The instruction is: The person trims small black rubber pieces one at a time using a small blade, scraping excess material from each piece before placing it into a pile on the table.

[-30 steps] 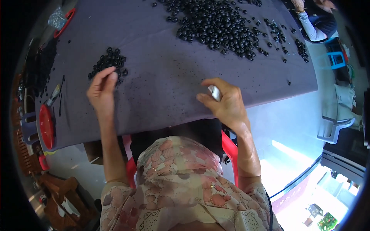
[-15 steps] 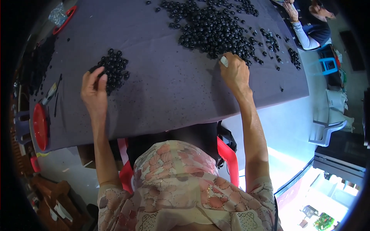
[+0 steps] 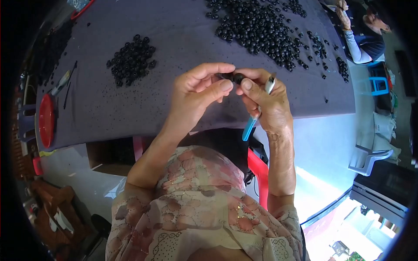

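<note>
Both my hands are raised over the near part of the cloth-covered table, their fingertips almost meeting. My right hand pinches a small round black bead-like piece between thumb and finger. Tucked in that same hand is a slim tool with a white and blue handle, its dark tip pointing up. My left hand has thumb and forefinger around another small dark piece, partly hidden by the fingers. A small pile of black pieces lies to the left, and a much larger pile spreads at the far right.
A dark grey cloth covers the table. Along its left side are a red plate, a brush and more dark pieces. Another person sits at the far right. A blue stool stands behind.
My left hand has left the small pile and my right hand the large pile; both came together in the middle. The tool's blue end and the black pieces now show.
</note>
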The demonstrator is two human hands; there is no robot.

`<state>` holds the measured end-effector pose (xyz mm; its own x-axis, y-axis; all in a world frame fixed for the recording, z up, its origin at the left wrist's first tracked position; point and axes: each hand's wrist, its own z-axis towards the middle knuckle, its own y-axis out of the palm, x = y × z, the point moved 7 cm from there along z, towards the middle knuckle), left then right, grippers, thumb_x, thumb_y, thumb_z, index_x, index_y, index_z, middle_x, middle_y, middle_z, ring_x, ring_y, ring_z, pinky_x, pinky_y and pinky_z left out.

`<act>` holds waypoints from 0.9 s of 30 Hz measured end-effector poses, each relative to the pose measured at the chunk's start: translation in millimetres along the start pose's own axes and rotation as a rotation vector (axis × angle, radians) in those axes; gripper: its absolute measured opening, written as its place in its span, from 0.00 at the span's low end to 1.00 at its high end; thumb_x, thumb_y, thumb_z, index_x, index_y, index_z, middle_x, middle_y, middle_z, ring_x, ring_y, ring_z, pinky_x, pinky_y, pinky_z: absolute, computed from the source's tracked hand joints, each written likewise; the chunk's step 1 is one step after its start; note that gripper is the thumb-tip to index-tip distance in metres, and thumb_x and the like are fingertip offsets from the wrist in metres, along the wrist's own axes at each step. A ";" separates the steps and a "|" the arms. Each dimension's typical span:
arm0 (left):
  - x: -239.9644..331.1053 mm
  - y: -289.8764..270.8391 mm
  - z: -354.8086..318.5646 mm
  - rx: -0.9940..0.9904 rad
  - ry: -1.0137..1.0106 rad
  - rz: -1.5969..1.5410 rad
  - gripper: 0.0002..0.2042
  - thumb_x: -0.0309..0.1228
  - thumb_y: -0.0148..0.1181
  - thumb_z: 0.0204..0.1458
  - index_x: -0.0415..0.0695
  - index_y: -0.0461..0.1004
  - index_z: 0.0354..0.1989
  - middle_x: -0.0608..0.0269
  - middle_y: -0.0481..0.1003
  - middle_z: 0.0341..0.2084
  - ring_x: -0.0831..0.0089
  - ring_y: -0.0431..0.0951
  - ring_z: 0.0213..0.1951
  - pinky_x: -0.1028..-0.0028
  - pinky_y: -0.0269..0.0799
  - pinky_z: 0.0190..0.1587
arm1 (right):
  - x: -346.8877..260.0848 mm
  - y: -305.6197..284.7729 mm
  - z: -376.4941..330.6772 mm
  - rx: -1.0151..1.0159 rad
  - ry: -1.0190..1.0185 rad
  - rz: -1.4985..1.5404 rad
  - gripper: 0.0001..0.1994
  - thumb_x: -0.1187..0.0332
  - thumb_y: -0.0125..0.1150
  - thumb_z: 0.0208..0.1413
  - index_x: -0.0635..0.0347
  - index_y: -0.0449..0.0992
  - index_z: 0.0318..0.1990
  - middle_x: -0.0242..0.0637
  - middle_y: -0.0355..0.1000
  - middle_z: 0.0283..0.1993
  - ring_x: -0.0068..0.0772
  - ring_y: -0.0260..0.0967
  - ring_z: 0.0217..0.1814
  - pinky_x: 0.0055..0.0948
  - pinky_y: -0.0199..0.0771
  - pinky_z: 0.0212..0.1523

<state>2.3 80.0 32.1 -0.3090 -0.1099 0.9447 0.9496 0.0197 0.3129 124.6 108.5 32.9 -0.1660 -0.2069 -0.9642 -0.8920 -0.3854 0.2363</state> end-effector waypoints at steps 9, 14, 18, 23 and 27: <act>-8.6 20.4 -14.0 -0.084 -0.020 -0.338 0.13 0.18 0.53 0.44 0.36 0.68 0.41 0.62 0.71 0.25 0.79 0.67 0.23 0.82 0.64 0.26 | -2.8 0.6 -25.7 0.082 -0.119 0.020 0.09 0.74 0.60 0.42 0.65 0.73 0.34 0.32 0.67 0.20 0.13 0.52 0.12 0.13 0.48 0.10; -7.4 29.1 -20.4 -0.127 -0.057 -0.423 0.12 0.18 0.53 0.44 0.35 0.68 0.40 0.61 0.70 0.23 0.78 0.68 0.22 0.81 0.66 0.26 | -11.4 -1.8 -34.5 0.018 -0.319 0.139 0.08 0.76 0.59 0.42 0.65 0.73 0.33 0.34 0.68 0.26 0.13 0.55 0.14 0.12 0.50 0.11; -14.5 32.6 -25.8 -0.110 -0.152 -0.468 0.12 0.18 0.52 0.44 0.37 0.69 0.40 0.60 0.71 0.22 0.76 0.69 0.22 0.80 0.67 0.26 | -9.2 -9.1 -35.5 0.048 -0.218 0.037 0.07 0.76 0.60 0.41 0.65 0.73 0.31 0.33 0.68 0.26 0.14 0.56 0.15 0.13 0.50 0.11; -18.7 31.1 -27.5 -0.101 -0.182 -0.594 0.10 0.20 0.51 0.46 0.38 0.69 0.38 0.60 0.71 0.22 0.75 0.70 0.23 0.78 0.66 0.27 | -5.6 -10.6 -36.9 0.117 -0.061 0.018 0.11 0.74 0.60 0.42 0.67 0.70 0.35 0.32 0.65 0.25 0.16 0.55 0.16 0.14 0.51 0.13; -17.7 27.7 -27.5 -0.126 -0.205 -0.642 0.07 0.22 0.50 0.48 0.39 0.70 0.36 0.60 0.71 0.21 0.75 0.69 0.23 0.77 0.63 0.26 | -4.0 -15.6 -33.4 0.113 -0.073 -0.120 0.15 0.66 0.55 0.48 0.67 0.66 0.40 0.33 0.64 0.29 0.18 0.57 0.23 0.16 0.58 0.24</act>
<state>35.5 55.2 21.3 -0.8050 0.1290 0.5791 0.5698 -0.1035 0.8152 153.2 85.3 37.2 -0.0821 -0.0985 -0.9917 -0.9481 -0.2990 0.1082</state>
